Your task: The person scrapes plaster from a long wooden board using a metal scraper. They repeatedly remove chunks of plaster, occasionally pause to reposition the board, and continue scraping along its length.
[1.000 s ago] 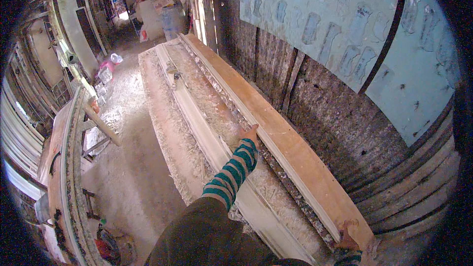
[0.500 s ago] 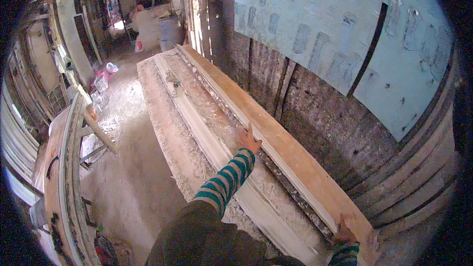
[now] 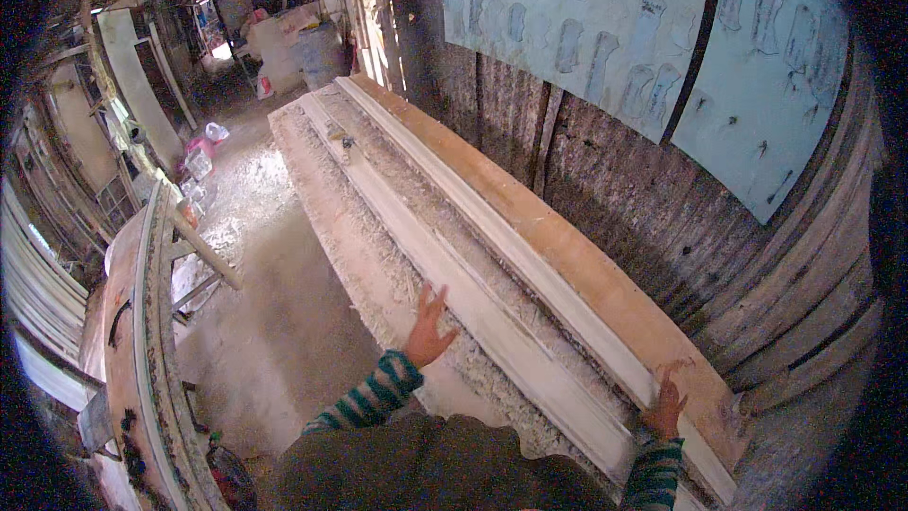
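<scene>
Two long pale moulded wooden strips lie lengthwise on a workbench (image 3: 322,203) strewn with wood shavings. My left hand (image 3: 432,329) is open, fingers spread, at the left edge of the left strip (image 3: 454,287). Whether its fingertips touch the wood, I cannot tell. At the near part of the right strip (image 3: 530,286), my right hand (image 3: 667,405) rests with fingers stretched forward and apart. Part of its palm is hard to make out. Farther up, a small tool-like object (image 3: 346,144) sits on the left strip, too small to name.
A smooth orange-brown board (image 3: 567,255) runs along the bench's right side. Beyond it stands a corrugated wall (image 3: 615,189) with a light blue panel (image 3: 586,19). To the left is a wooden trestle (image 3: 203,260) beside another long bench (image 3: 118,322). Shavings and bags (image 3: 200,156) litter the floor.
My left hand has drawn back from the right strip, over to the left edge of the left strip. My right hand stays at the right strip's near part. The view has shifted slightly.
</scene>
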The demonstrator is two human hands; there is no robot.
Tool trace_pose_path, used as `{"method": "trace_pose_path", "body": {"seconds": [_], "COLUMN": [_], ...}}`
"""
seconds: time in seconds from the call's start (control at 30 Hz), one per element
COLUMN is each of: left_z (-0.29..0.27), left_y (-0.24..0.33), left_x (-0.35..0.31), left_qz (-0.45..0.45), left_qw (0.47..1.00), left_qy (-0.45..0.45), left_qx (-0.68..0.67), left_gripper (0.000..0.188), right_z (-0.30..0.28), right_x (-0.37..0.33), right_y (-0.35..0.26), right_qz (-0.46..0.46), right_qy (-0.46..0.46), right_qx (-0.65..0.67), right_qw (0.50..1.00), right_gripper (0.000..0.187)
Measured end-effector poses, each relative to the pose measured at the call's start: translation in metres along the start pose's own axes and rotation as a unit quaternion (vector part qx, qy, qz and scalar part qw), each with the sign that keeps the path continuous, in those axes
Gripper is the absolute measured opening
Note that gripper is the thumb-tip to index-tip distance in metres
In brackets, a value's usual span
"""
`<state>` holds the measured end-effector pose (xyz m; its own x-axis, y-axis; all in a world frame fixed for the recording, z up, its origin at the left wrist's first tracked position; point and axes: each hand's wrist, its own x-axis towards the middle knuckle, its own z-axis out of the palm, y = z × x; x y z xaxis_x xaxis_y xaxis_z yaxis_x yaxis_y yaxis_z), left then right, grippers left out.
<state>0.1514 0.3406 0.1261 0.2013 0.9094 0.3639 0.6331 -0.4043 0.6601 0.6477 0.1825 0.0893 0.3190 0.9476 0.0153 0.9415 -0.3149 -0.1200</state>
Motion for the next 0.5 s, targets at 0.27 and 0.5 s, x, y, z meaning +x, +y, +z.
{"method": "trace_pose_path", "body": {"seconds": [0.27, 0.5], "left_z": [-0.111, -0.180], "left_y": [-0.024, -0.080], "left_x": [-0.144, -0.190], "left_qz": [-0.116, -0.182], "left_qw": [0.984, 0.981], "left_qy": [0.062, 0.026], "left_qx": [0.121, -0.059], "left_gripper": [0.083, 0.071], "right_z": [-0.012, -0.025], "right_x": [0.005, -0.015], "right_y": [-0.046, -0.282], "right_qz": [0.045, -0.168], "right_qy": [-0.062, -0.011], "right_qx": [-0.003, 0.276], "right_qw": [0.997, 0.946], "right_gripper": [0.113, 0.078]}}
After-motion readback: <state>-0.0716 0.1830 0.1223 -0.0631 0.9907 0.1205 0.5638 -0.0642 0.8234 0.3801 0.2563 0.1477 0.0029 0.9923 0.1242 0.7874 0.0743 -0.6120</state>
